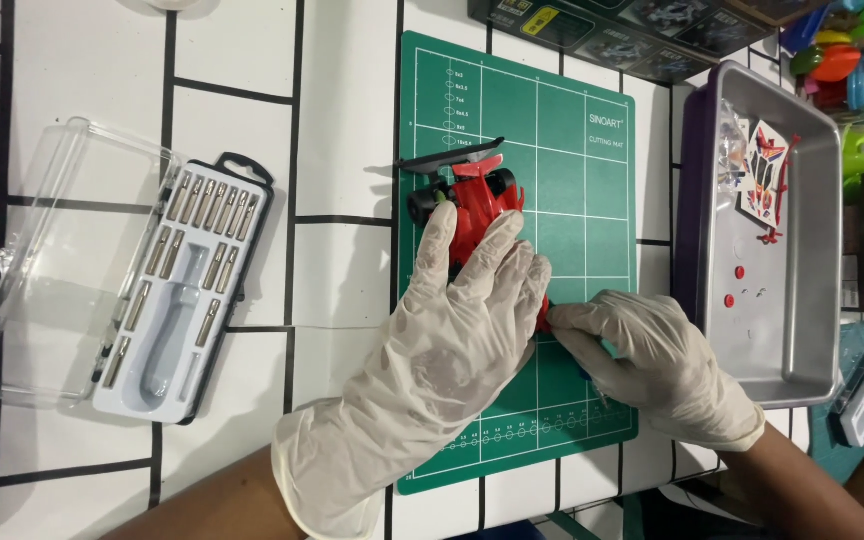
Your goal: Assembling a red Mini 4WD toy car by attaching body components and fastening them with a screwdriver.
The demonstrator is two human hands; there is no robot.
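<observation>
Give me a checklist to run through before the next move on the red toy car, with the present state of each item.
1. Red toy car lies on the green cutting mat: ok.
2. Left hand presses down on the car body and covers its near half: ok.
3. Right hand holds a slim tool at the car's near end; the tool tip is hidden: cannot tell.
4. Both hands are gloved: ok.
5. Screwdriver bit case lies open to the left of the mat, with its centre slot vacant: ok.
6. Small red parts and a sticker sheet lie inside the metal tray, not loose on the mat: ok.
</observation>
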